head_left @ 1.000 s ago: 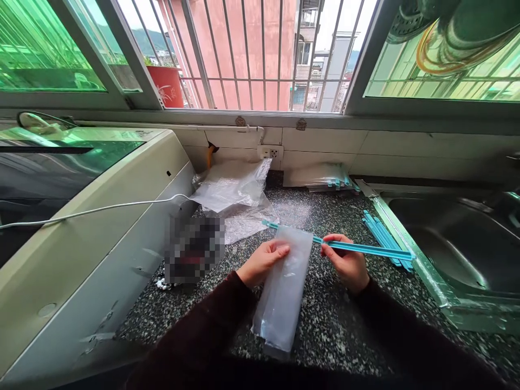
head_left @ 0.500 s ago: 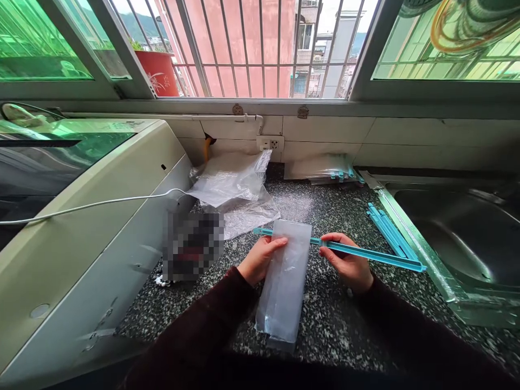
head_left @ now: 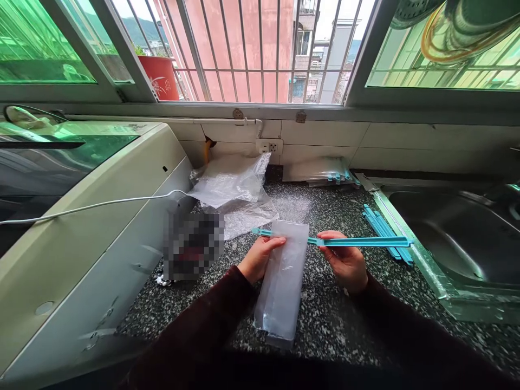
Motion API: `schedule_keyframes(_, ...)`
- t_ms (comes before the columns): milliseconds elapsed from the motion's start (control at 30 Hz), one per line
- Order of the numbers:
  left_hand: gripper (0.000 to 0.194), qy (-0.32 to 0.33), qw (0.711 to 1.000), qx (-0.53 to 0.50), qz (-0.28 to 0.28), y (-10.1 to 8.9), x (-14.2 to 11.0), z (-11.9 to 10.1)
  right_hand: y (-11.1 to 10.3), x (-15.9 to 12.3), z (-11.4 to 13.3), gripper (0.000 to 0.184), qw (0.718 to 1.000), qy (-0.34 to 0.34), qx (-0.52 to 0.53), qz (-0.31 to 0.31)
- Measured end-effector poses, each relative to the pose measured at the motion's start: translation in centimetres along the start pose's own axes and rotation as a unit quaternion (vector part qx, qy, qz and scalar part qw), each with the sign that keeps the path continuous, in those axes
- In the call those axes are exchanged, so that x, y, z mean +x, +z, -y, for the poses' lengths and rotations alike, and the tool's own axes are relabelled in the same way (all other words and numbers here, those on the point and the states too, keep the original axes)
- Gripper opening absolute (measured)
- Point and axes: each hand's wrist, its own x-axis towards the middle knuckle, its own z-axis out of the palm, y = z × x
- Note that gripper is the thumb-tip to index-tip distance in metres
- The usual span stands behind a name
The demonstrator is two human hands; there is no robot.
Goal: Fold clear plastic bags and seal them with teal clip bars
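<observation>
Over the speckled tabletop (head_left: 331,319), the left hand's (head_left: 263,255) grip is closed, thumb in front, on a folded plastic bag (head_left: 285,287), apparently keeping it flat, while the right hand's (head_left: 344,264) grip pinches a blue strip (head_left: 368,242), seemingly steadying it where it crosses behind the bag.

1. The left hand (head_left: 260,261) is closed in a pinch, its thumb (head_left: 275,242) on top, pointing rightward.
2. The right hand (head_left: 345,266) pinches too, fingertips (head_left: 323,235) toward the left.
3. Both forearms (head_left: 207,311), dark-sleeved, angle inward, the hands near each other.
</observation>
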Motion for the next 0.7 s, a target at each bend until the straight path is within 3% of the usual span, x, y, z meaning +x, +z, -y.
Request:
schedule_keyframes(233, 0.025, 0.022, 1.0, 0.011, 0.008, 0.21, -0.04, 0.15, -0.09, -0.61, -0.65, 0.019, 0.999, 0.002, -0.041, -0.002)
schedule_keyframes(400, 0.024, 0.019, 1.0, 0.018, 0.003, 0.18, -0.07, 0.17, -0.27, -0.55, -0.58, 0.027, 1.0, 0.011, 0.012, -0.013)
schedule_keyframes(700, 0.027, 0.029, 0.999, 0.024, 0.01, 0.17, -0.21, 0.07, -0.53, -0.3, -0.12, 0.021, 0.997, -0.049, -0.064, 0.002)
